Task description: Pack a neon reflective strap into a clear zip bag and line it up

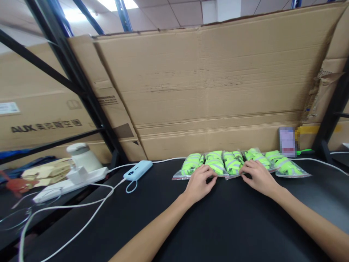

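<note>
Several clear bags of folded neon-green reflective straps (233, 162) lie in a row on the black table (229, 222), close to the cardboard wall. My left hand (200, 183) rests with its fingertips on the near edge of the second bag from the left (214, 162). My right hand (259, 177) touches the near edge of the bags right of the middle. Neither hand has lifted a bag; the fingers are bent and pressed against the plastic edges.
A large cardboard sheet (212, 87) stands behind the row. A light-blue power bank (137, 170) with white cables lies to the left, beside a white power strip (68, 183) and a small white device (81, 156). A phone (287, 142) leans at the right. Black rack posts stand on both sides.
</note>
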Motion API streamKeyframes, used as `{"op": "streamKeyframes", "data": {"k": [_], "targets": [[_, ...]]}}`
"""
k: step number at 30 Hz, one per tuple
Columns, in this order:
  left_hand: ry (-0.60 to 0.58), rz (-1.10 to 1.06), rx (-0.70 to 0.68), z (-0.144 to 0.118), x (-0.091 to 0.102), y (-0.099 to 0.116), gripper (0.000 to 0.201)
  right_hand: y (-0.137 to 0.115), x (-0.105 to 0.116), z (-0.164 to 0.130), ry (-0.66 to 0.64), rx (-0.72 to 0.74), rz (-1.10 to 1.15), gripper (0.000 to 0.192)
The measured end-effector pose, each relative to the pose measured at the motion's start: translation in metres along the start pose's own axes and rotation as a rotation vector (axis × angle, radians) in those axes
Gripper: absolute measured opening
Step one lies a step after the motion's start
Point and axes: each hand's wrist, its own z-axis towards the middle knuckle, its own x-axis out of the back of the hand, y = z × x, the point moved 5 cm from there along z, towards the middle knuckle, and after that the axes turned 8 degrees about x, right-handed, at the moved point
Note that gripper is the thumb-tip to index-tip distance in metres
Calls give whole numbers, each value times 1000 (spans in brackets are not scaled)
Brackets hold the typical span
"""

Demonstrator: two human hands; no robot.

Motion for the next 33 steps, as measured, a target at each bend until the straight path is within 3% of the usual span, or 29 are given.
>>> {"op": "streamKeyframes", "data": {"k": [33], "targets": [[35,-24,-20,-2,-2,-3,16,-7,-1,2,-6,20,117,13]]}}
